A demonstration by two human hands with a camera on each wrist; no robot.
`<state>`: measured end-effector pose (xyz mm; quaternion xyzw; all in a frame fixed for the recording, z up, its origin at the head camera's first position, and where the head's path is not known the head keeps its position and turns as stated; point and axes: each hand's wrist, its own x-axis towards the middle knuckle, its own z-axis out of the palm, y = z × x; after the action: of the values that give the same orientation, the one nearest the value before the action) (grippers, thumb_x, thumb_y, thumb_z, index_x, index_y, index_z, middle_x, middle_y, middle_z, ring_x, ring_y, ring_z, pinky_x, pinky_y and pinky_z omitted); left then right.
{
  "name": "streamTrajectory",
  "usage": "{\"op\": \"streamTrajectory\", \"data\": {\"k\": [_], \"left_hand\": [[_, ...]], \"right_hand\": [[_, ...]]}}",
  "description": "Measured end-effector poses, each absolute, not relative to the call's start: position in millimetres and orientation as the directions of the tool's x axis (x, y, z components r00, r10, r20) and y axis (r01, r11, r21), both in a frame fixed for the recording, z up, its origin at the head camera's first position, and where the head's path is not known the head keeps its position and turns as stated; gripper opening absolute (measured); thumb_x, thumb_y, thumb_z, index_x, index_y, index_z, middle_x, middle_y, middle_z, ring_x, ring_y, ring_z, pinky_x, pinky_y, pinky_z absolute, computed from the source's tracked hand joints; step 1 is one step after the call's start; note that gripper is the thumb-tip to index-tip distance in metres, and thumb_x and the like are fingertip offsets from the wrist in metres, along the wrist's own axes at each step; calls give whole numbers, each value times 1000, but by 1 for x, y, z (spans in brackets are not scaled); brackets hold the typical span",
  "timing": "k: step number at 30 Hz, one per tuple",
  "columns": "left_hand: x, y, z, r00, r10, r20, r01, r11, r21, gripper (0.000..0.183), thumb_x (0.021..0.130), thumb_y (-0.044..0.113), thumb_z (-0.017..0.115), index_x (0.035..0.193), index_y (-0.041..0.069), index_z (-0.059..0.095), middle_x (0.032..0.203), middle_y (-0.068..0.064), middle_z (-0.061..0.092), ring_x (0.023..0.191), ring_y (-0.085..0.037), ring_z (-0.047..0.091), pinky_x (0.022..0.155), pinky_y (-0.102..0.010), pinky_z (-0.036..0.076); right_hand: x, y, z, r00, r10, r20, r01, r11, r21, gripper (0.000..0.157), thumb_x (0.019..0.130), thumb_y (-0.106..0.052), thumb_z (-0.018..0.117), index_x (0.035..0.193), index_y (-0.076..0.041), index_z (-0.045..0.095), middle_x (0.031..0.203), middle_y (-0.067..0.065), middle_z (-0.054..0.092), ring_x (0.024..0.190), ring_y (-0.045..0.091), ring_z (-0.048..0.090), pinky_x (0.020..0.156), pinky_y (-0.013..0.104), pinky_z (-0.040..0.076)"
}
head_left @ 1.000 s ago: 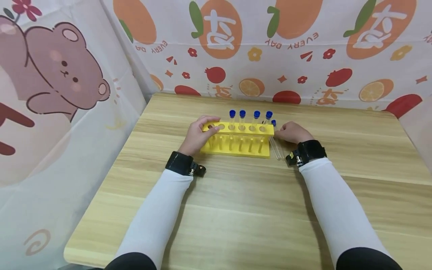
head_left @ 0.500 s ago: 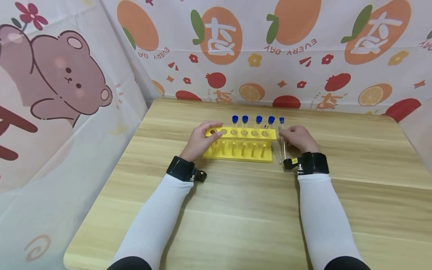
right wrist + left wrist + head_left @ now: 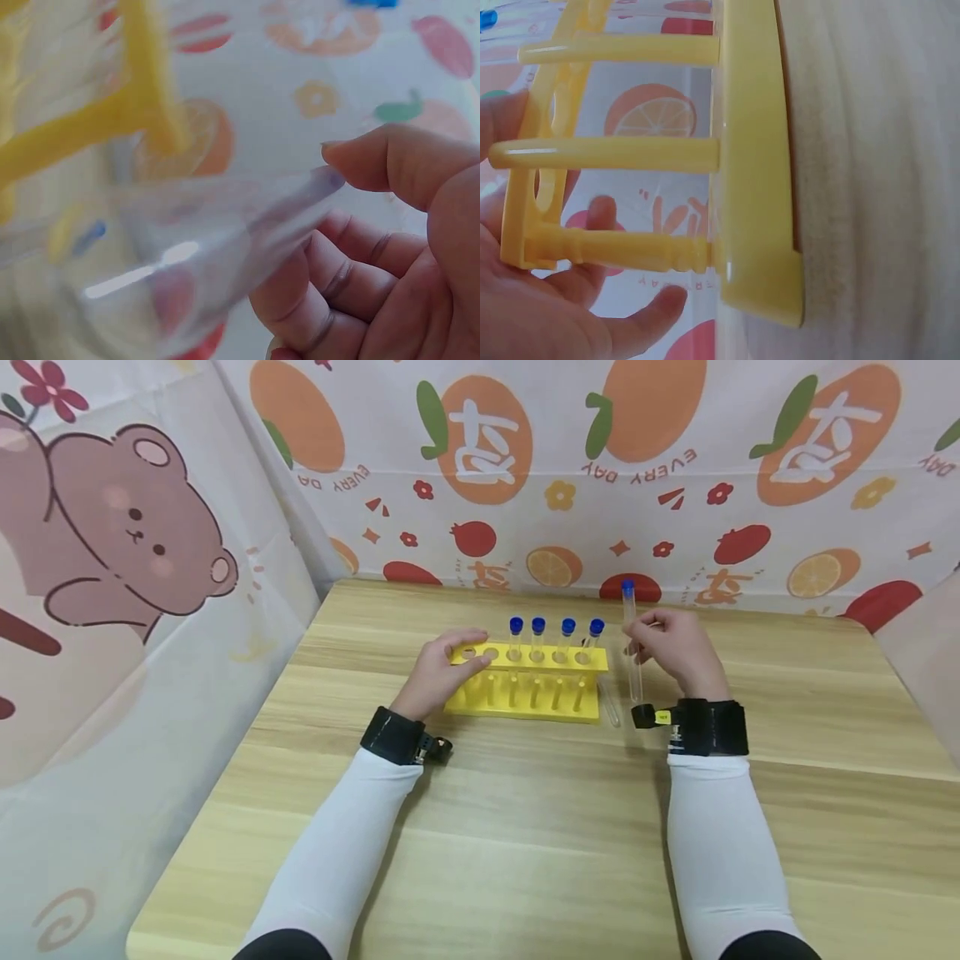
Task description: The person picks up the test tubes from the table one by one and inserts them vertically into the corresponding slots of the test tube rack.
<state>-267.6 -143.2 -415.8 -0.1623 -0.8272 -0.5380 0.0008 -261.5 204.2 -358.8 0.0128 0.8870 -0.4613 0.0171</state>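
A yellow test tube rack (image 3: 517, 710) stands on the table, with several blue-capped test tubes (image 3: 537, 639) in its middle and right holes. My left hand (image 3: 431, 677) grips the rack's left end, thumb in front and fingers over the far side. In the left wrist view, the hand (image 3: 540, 307) curls about the rack's upper plate, beside an end post (image 3: 630, 250). Right of the rack, my right hand (image 3: 682, 647) pinches a clear test tube (image 3: 635, 681) with a blue cap, held nearly upright. The tube's rounded end (image 3: 135, 277) looms large and blurred in the right wrist view.
Another clear tube (image 3: 611, 703) lies on the wooden table (image 3: 540, 827) against the rack's right end; its upper part is hidden behind the rack. A fruit-print cloth (image 3: 558, 443) hangs behind the table, and a bear-print cloth (image 3: 142, 693) hangs on the left.
My right hand has picked up a test tube from beside the rack, turned it nearly upright and raised it. The left hand has stayed on the rack.
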Motion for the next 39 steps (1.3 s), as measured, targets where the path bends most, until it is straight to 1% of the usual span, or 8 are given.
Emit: {"op": "streamTrajectory", "data": {"k": [4,7,12,19,23,27,32,39], "left_hand": [[-268,-143,-414,-954,233,190,272,398,876,43,92,27,71,132,14,62,144,4,53,140,-16,40,117,-44,30],[-267,-144,-412,-960,201,192,262,422,868,50,90,31,73,135,15,60,147,7,49,142,-14,36,118,-42,29],[-264,-146,-402,-954,151,259,299,441,846,55,88,28,75,138,14,57,152,4,43,143,-16,34,116,-43,31],[-250,-145,-369,-874,65,481,460,432,776,41,87,16,75,126,7,65,139,-6,55,132,-18,47,111,-39,37],[-235,-138,-350,-824,77,561,547,367,753,32,88,16,75,118,6,70,123,-7,64,112,-16,57,97,-37,47],[-219,-127,-336,-843,187,505,539,291,791,32,88,18,75,117,6,70,113,-6,69,94,-12,63,81,-31,55],[-204,-115,-331,-872,340,353,443,238,864,37,89,21,74,123,9,66,114,-2,68,95,-11,66,81,-34,56],[-197,-104,-330,-874,427,229,343,211,915,44,88,24,75,129,13,63,117,-2,67,93,-15,69,76,-34,59]], "right_hand": [[-253,196,-344,-999,-6,51,-46,549,-834,42,95,-46,60,110,-7,68,87,9,70,75,29,68,80,32,54],[-247,190,-336,-995,-36,97,-102,499,-860,39,95,-41,62,110,-6,69,84,6,71,71,25,68,73,25,56],[-237,176,-326,-984,-91,154,-178,414,-893,34,95,-35,65,109,-5,69,83,6,71,68,23,67,69,25,58],[-224,154,-318,-973,-176,151,-213,418,-883,31,95,-32,65,113,-7,70,91,10,72,72,22,69,72,28,58],[-219,143,-315,-966,-211,147,-226,419,-879,29,95,-30,66,113,-7,70,93,10,73,73,23,70,73,31,59],[-216,133,-315,-955,-255,149,-248,420,-873,28,94,-28,68,113,-8,69,92,10,74,75,25,71,76,31,59],[-213,125,-318,-935,-303,183,-303,418,-856,29,93,-25,69,116,-8,69,96,8,74,77,25,72,78,33,59],[-208,117,-317,-907,-340,248,-377,394,-838,28,91,-25,72,113,-8,68,101,4,70,81,16,70,75,24,57]]}}
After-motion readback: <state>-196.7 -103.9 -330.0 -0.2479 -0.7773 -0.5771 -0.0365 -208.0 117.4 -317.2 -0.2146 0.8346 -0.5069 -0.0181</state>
